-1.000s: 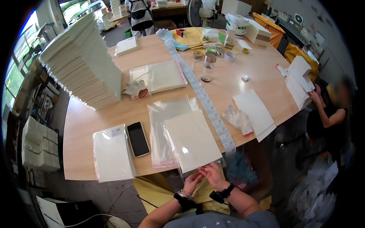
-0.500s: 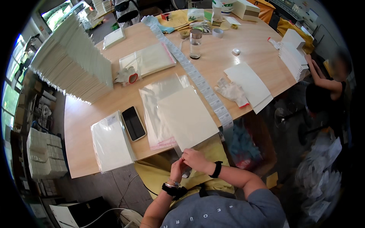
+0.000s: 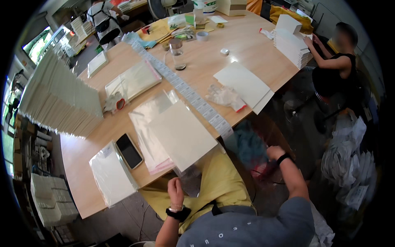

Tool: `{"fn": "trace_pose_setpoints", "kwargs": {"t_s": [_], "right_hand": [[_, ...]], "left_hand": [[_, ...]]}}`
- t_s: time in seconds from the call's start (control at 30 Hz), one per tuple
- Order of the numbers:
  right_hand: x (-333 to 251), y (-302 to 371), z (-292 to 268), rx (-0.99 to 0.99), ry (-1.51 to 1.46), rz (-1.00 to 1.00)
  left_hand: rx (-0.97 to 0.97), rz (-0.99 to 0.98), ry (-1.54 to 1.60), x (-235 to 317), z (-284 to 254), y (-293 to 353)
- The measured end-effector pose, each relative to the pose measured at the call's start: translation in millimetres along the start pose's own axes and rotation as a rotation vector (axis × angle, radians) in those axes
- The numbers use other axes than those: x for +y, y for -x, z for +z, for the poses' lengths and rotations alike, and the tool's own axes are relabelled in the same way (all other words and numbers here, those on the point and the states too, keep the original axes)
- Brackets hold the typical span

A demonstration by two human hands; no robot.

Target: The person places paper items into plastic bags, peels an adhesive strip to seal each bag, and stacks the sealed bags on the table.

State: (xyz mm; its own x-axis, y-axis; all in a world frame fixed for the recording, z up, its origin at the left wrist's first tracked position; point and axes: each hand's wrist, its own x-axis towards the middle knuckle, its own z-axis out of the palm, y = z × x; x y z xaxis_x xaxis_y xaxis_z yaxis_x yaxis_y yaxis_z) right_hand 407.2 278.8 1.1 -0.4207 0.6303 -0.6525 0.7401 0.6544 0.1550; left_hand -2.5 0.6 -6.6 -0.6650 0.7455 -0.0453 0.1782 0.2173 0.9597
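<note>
Two hands: both are held below the near edge of the wooden table (image 3: 247, 53), off its surface.
Left hand (image 3: 176, 191): fingers are curled together against a clear bag corner (image 3: 187, 173) hanging over the table edge; a firm pinch cannot be confirmed.
Right hand (image 3: 275, 153): held beside blue fabric (image 3: 247, 146) under the table; finger state cannot be told.
Progress: one white card in a clear sleeve (image 3: 181, 133) is laid at the near edge, on unfilled clear bags (image 3: 146, 123); sealing is judged outstanding.
Label strip (image 3: 185, 88): a long white band runs diagonally across the table.
Stock: a tall white card stack (image 3: 57, 99) stands at the table's left.
Phone (image 3: 129, 150): black, left of the sleeve.
</note>
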Motion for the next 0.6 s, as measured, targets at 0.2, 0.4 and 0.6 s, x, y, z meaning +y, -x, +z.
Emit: {"fn": "trace_pose_setpoints", "kwargs": {"t_s": [0.2,0.4,0.6], "right_hand": [[-123,-23,-108,1.034,-0.587,-0.496],[-122,-55,-145,0.993,-0.377,-1.069],[-116,-61,-157,0.792,-0.595,-1.099]], "left_hand": [[-0.016,0.751,-0.901,47,4,-28],[-0.227,0.897,-0.775,57,-2,-48],[-0.293,0.836,-0.705,63,-3,-52]]}}
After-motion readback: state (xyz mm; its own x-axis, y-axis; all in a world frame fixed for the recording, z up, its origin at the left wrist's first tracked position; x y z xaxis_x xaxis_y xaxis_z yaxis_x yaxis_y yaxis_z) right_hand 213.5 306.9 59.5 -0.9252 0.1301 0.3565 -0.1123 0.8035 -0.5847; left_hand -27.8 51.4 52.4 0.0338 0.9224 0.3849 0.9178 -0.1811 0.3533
